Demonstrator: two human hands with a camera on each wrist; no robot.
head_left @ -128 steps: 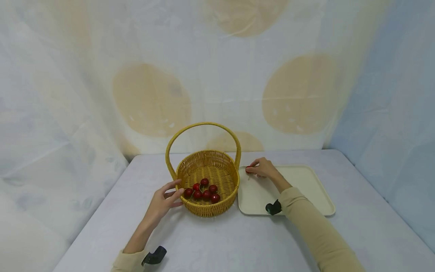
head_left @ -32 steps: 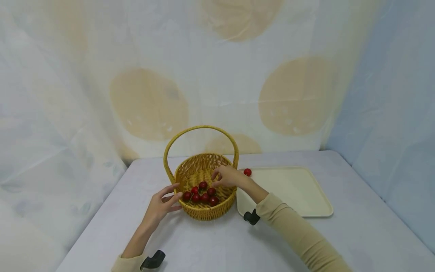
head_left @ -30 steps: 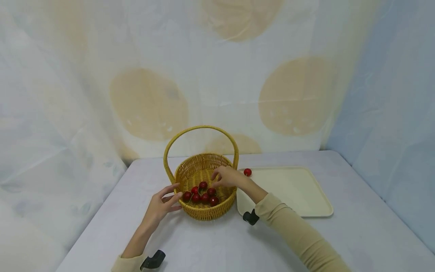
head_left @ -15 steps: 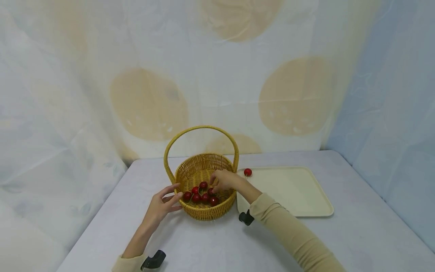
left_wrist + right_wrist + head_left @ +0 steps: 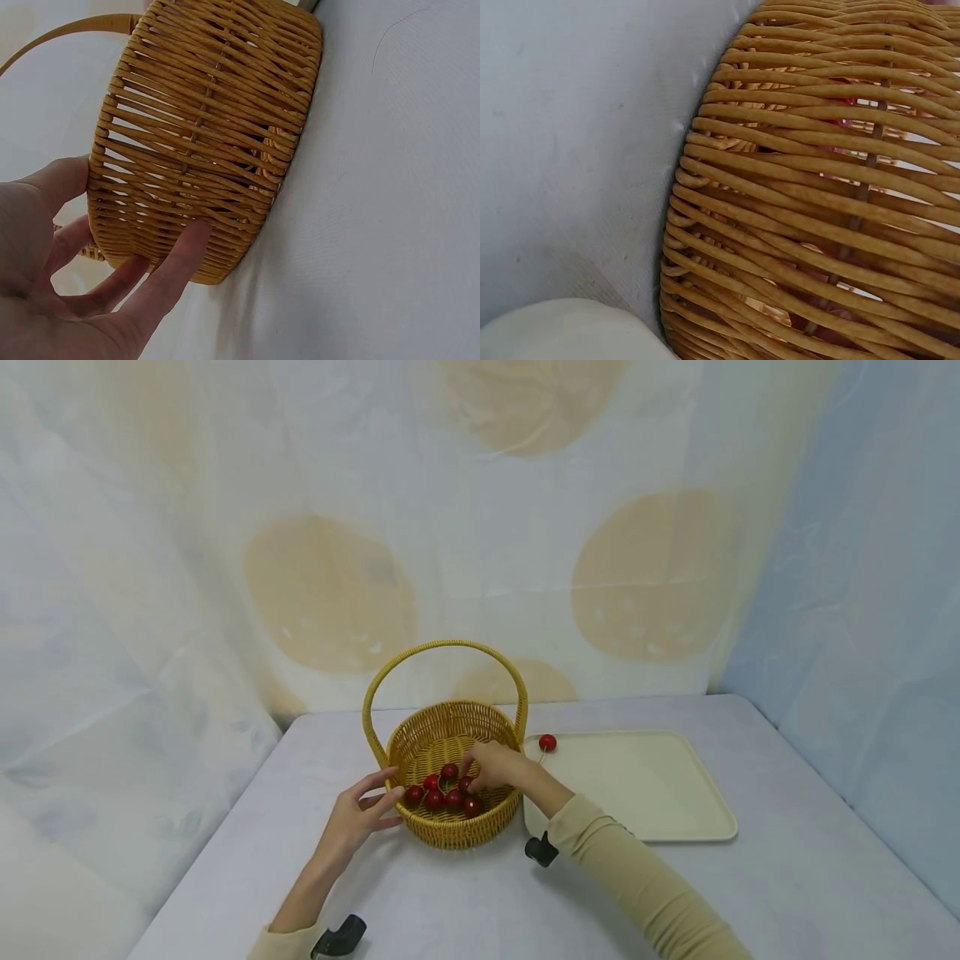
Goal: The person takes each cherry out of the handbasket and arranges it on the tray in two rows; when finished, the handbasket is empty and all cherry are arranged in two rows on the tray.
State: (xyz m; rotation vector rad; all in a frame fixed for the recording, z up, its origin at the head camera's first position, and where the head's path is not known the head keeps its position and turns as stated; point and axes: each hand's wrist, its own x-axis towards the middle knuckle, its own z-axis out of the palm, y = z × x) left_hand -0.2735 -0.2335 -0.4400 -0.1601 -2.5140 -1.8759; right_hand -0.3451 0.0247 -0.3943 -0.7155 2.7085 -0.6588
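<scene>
A yellow wicker basket with a tall hoop handle stands on the table, several dark red cherries lying in its front part. My left hand holds the basket's left rim, and in the left wrist view its fingers lie against the woven outer wall. Inside the basket, my right hand reaches over the right rim and pinches a cherry between thumb and forefinger. The right wrist view shows mainly the basket's wall, which hides most of that grip.
Right of the basket lies a cream rectangular tray. One red cherry with its stem sits at the tray's back left corner. Behind the white-covered table hangs a patterned cloth.
My right hand let go of a cherry on the tray, moved left into the basket and closed its fingertips on another cherry. My left hand has stayed at the basket's rim.
</scene>
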